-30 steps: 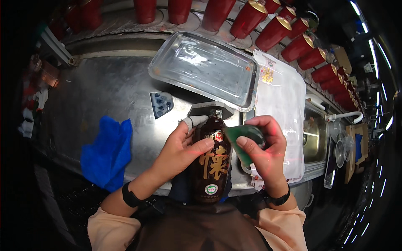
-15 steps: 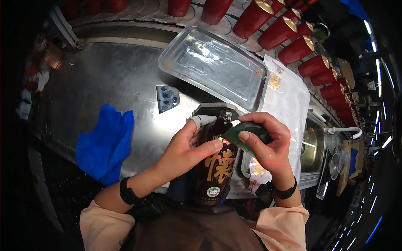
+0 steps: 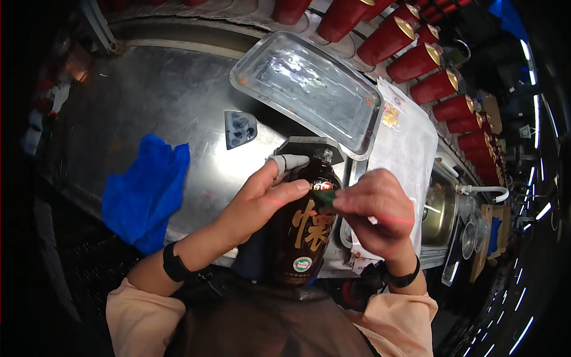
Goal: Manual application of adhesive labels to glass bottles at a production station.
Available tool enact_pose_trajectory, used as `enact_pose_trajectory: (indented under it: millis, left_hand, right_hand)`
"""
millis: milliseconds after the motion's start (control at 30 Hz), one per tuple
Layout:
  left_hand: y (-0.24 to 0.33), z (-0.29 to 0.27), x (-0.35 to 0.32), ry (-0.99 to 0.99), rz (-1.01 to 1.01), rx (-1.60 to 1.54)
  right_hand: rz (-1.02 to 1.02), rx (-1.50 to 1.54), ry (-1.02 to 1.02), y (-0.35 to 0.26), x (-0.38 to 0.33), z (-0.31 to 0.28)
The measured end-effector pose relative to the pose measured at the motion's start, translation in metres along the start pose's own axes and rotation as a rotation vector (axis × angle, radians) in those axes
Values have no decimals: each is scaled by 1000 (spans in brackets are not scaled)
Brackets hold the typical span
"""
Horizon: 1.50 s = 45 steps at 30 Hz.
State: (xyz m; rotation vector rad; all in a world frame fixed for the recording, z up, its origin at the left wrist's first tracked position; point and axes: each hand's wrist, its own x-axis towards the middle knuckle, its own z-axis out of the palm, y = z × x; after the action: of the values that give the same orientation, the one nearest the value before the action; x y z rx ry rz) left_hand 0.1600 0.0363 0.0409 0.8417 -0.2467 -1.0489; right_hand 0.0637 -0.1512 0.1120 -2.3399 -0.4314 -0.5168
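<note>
A dark brown glass bottle (image 3: 285, 253) with gold lettering and a round green-and-white sticker leans in front of me, its neck pointing away. My left hand (image 3: 256, 199) grips the bottle's shoulder from the left, thumb on the front; a pale cover wraps one finger. Pinched in my right hand (image 3: 380, 205) is a small green scraper (image 3: 325, 195), its edge at the small red label (image 3: 325, 186) on the upper bottle. Most of the scraper is hidden by my fingers. Behind the neck stands a grey metal rest (image 3: 306, 144).
A blue cloth (image 3: 146, 196) lies to the left on the steel table (image 3: 166, 95). Beyond the bottle are a wet, dark-spotted plate (image 3: 240, 129) and a shallow metal tray (image 3: 321, 104). White label sheets (image 3: 413, 134) lie right, near a sink (image 3: 439, 211). Red bottles (image 3: 386, 40) line the back.
My right hand has turned over, knuckles up, and shifted the green scraper so less of it shows. My left hand keeps its grip on the bottle. The whole view has shifted slightly.
</note>
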Motion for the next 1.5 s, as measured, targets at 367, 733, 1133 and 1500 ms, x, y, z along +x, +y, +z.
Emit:
enact_pose_trajectory:
  millis: [367, 733, 1133, 1500]
  left_hand:
    - [-7, 15, 6, 78, 79, 163]
    - [-11, 16, 5, 81, 66, 71]
    - [-11, 0, -12, 47, 474, 742]
    - [-10, -3, -23, 81, 720, 1187]
  right_hand:
    - [762, 387, 632, -17, -46, 50]
    - [817, 393, 755, -13, -48, 56]
    - [867, 399, 745, 2, -62, 44]
    - [846, 485, 691, -8, -50, 51]
